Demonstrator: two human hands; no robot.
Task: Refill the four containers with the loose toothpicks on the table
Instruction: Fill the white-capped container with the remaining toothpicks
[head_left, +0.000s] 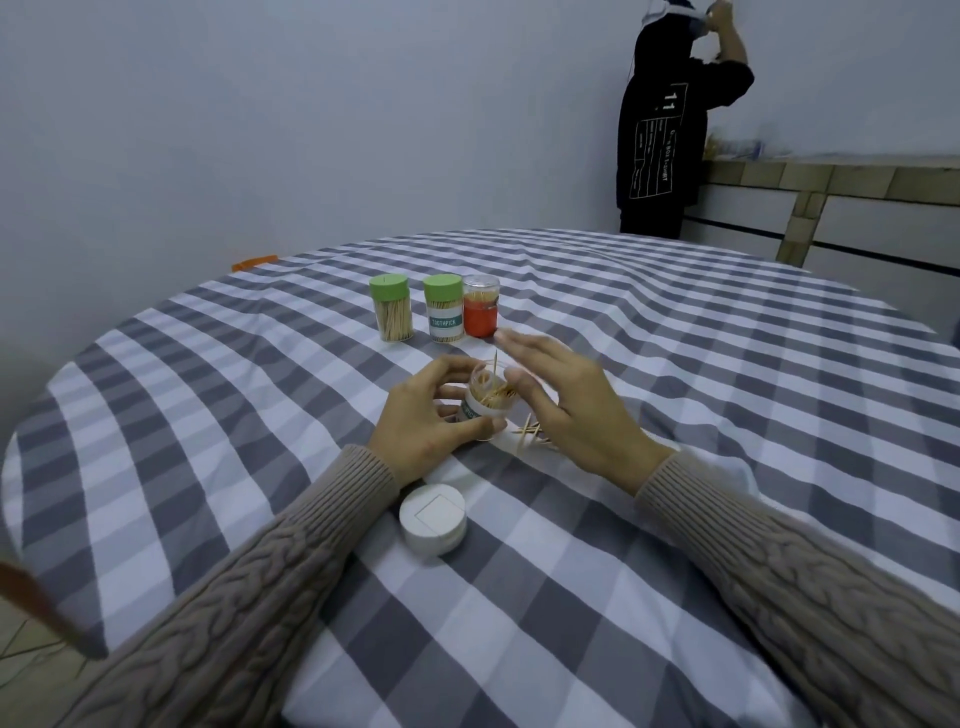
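Note:
My left hand (426, 415) grips an uncapped clear toothpick container (485, 402) standing on the checked tablecloth; toothpicks fill it and one sticks up above its rim. My right hand (566, 405) hovers just right of the container with fingers straight, thumb near its rim. A few loose toothpicks (530, 434) lie on the cloth under my right palm, partly hidden. A white lid (434, 517) lies near my left wrist. Behind stand two green-capped containers (392, 306) (444, 309) and a red one with a clear cap (480, 306), all filled.
The round table (208, 415) has a grey-and-white checked cloth. A person in black (670, 119) stands at the far right beside a wooden shelf (831, 176). An orange item (254, 261) peeks over the table's far edge.

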